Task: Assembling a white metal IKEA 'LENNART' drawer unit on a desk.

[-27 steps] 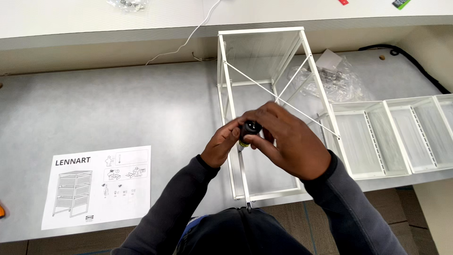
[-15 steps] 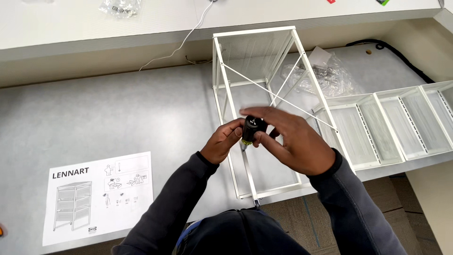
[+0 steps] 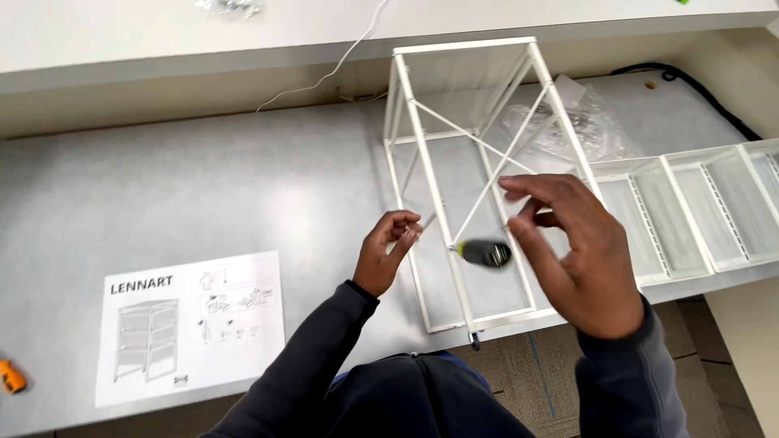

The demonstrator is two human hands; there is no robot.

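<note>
We note right hand [image 3: 580, 259] spread open, gripping nothing; stubby black screwdriver [image 3: 484, 252] just left of its fingertips, shaft pointing left toward white frame rail [image 3: 438, 212]; left hand [image 3: 387, 253] loosely curled beside rail, seemingly empty; right hand nearer tool; frame long axis runs away from us.

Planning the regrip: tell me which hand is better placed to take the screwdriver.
Right. The right hand is open, fingers close beside the screwdriver handle; the left hand sits farther off, across the frame bar.
</note>
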